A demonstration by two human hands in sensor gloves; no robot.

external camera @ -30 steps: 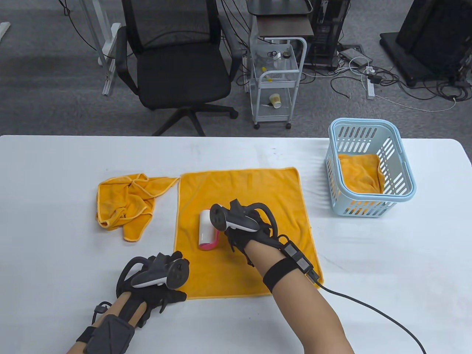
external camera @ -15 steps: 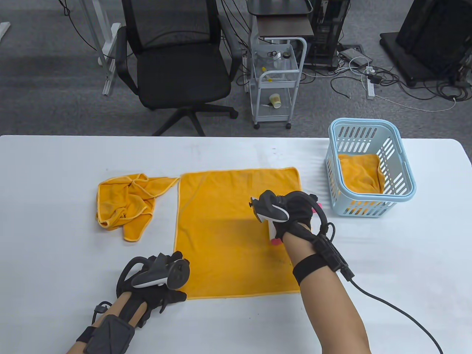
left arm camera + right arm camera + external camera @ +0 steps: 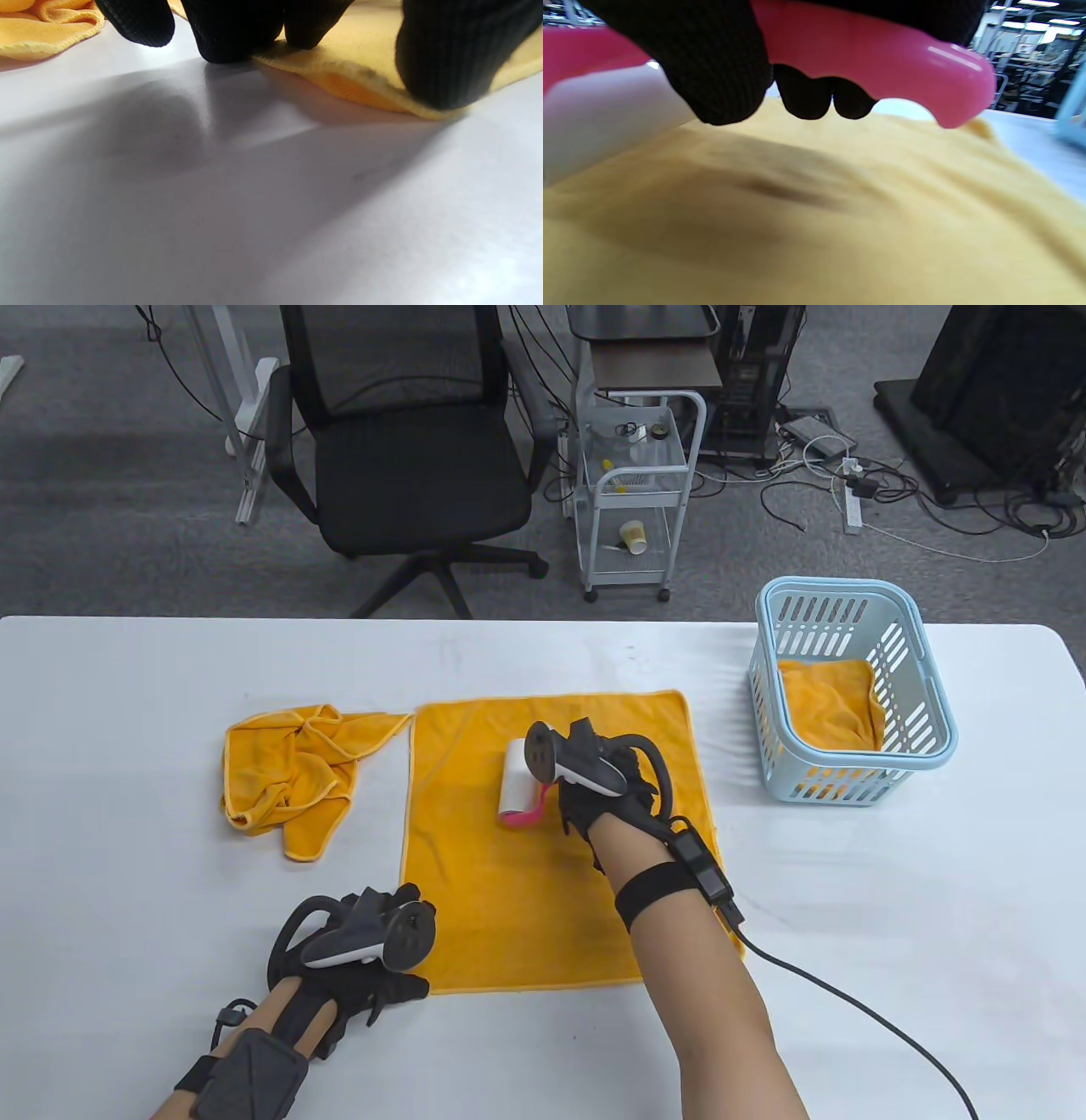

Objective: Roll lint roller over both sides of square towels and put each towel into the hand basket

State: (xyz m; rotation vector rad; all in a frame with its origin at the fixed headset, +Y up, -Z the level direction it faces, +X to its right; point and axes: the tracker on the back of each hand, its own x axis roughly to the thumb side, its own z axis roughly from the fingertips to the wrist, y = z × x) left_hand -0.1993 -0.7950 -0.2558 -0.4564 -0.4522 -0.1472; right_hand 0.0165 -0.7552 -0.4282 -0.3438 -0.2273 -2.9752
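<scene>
Fingers (image 3: 721,72) of our right hand (image 3: 607,793) curl round the pink handle (image 3: 874,55) of the roller (image 3: 517,780), so the grip is closed on it. The handle runs across under the fingertips in the right wrist view, and the white roll (image 3: 602,114) lies to their left, resting on the towel (image 3: 551,891). From above, the roll sits just left of our right hand, on the far half of the towel, near its middle.

Our left hand (image 3: 361,959) rests at the towel's near left corner. Its fingers (image 3: 445,55) press down on the hem there; they bend at the tips, but the cloth lies flat under them, not gripped, so the hand counts as open.

The towel lies spread flat in the middle of the worktop (image 3: 127,857). A second towel (image 3: 293,776) lies crumpled just left of it, touching or nearly touching its far left corner. The basket (image 3: 929,746) stands at the far right of the worktop, well apart from both hands, with a third towel (image 3: 827,704) inside.
</scene>
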